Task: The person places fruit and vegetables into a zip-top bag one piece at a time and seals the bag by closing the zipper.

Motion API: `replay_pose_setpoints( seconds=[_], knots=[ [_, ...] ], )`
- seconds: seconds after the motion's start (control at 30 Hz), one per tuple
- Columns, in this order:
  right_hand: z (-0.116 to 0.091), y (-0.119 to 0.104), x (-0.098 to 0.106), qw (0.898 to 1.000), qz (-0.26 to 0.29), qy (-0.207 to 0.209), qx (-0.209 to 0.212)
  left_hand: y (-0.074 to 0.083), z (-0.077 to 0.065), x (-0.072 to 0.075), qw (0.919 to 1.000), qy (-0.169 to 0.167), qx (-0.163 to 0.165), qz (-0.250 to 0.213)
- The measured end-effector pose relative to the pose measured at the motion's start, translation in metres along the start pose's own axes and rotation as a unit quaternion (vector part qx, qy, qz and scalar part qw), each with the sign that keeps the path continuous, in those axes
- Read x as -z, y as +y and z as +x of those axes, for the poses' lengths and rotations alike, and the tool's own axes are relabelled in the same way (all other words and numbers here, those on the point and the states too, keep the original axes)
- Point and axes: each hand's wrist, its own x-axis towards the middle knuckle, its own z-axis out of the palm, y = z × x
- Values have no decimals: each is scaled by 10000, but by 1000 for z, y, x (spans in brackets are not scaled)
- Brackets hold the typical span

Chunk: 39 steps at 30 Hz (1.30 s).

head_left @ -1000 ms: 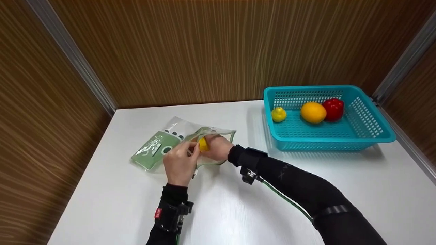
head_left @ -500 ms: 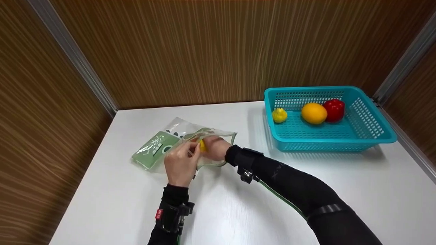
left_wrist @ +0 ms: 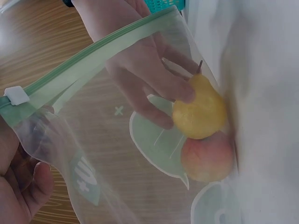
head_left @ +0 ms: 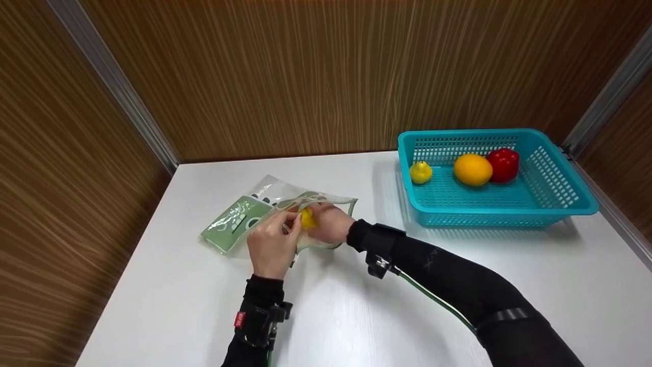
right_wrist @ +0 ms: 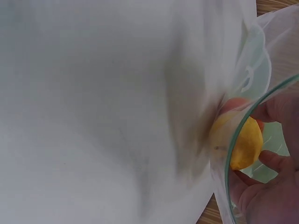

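My left hand (head_left: 272, 244) pinches the near edge of a clear zip bag (left_wrist: 117, 158), its mouth held apart. The bag has green trim, a white slider and green printed shapes. Inside it lie a yellow pear (left_wrist: 198, 109) and, touching it, a reddish peach-like fruit (left_wrist: 208, 161). My right hand (head_left: 328, 221) reaches into the bag's mouth. In the left wrist view its fingers are spread and fairly straight, with fingertips against or close to the pear. Plastic covers part of the right hand in both wrist views.
A turquoise basket (head_left: 499, 210) stands at the back right of the white table (head_left: 346, 311). It contains a small yellow pear (head_left: 420, 173), an orange-yellow fruit (head_left: 472, 169) and a red bell pepper (head_left: 504, 165). Wood-grain panels (head_left: 285, 76) enclose the back and sides.
My right hand has drawn back slightly to the right within the bag's mouth, and more of the pear shows beside it. My left hand stays on the bag's edge.
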Motion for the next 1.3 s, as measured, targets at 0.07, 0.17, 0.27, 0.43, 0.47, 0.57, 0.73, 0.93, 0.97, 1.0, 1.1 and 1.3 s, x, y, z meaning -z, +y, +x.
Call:
replay_pose_setpoints(
  seconds=[0.07, 0.17, 0.27, 0.43, 0.47, 0.57, 0.73, 0.93, 0.97, 1.0, 1.1, 1.3],
  knots=[
    [-7, 0, 3, 9998, 118, 89, 136, 0, 0, 0, 10000, 24, -54, -5],
    [-19, -1, 9, 9990, 219, 217, 321, 0, 1, 0, 9999, 47, -103, 24],
    [-33, -5, 15, 9986, 303, 201, 396, -2, 2, 1, 10000, 30, -92, -17],
    [-55, -10, 21, 9978, 417, 133, 493, -5, 1, 3, 10000, 1, -68, -25],
    [-59, -10, 22, 9977, 409, 151, 511, -5, 1, 4, 10000, 7, -69, -22],
    [-69, -9, 26, 9978, 397, 207, 499, -6, 1, 5, 10000, 31, -47, -45],
    [-86, -3, 37, 9971, 446, 304, 542, -8, 0, 6, 10000, 41, 8, -64],
    [-103, 7, 56, 9963, 436, 414, 609, -8, -1, 6, 10000, 61, 8, -76],
    [-106, 10, 60, 9964, 442, 430, 587, -8, -1, 6, 10000, 57, 15, -73],
    [-108, 13, 64, 9964, 452, 450, 559, -7, -1, 6, 10000, 51, 29, -70],
    [-116, 20, 77, 9963, 483, 561, 441, -6, -1, 6, 10000, 24, 69, -56],
    [-125, 36, 102, 9954, 385, 855, 208, -6, -1, 6, 9999, 39, 76, -62]
  ],
)
